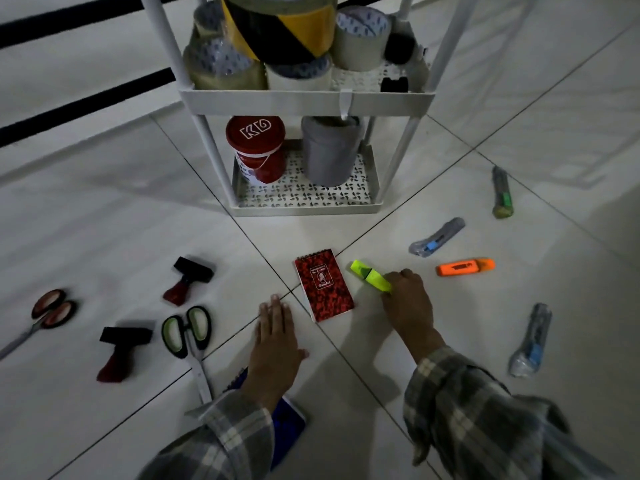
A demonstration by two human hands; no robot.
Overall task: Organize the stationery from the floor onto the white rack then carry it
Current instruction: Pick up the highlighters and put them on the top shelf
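Nearest the camera, two plaid flannel sleeves reach out over the pale tiled floor (104, 237). The left hand (275, 348) lies flat and spread, palm down, holding nothing, over a blue spiral notebook (289, 424) at about 6 o'clock. The right hand (408, 299) at 4 o'clock has its fingers curled around the near end of a yellow-green plastic highlighter (370, 276); the marker looks pinched but not yet clear of the tile.

Just beside it at the centre lies a red speckled pocket notepad (323, 287). Toward 8 and 9 o'clock sit green-handled scissors (188, 336), two black-and-red stamps (188, 280), and red-handled scissors (48, 315). At 3 o'clock lies an orange highlighter (465, 266), with three wrapped grey utility cutters (437, 237) scattered from 2 to 4 o'clock.

Farthest, at 12 o'clock, stands the white tiered plastic rack (308, 102), its upper shelf crowded with tape rolls, its lower shelf holding a red-lidded tub (256, 147) and a grey roll (329, 150).

To do this step well, I would close firmly on the highlighter's barrel, lift it straight up, and carry it to the open front strip of the lower shelf, laying it flat so it cannot roll off when the rack is carried.
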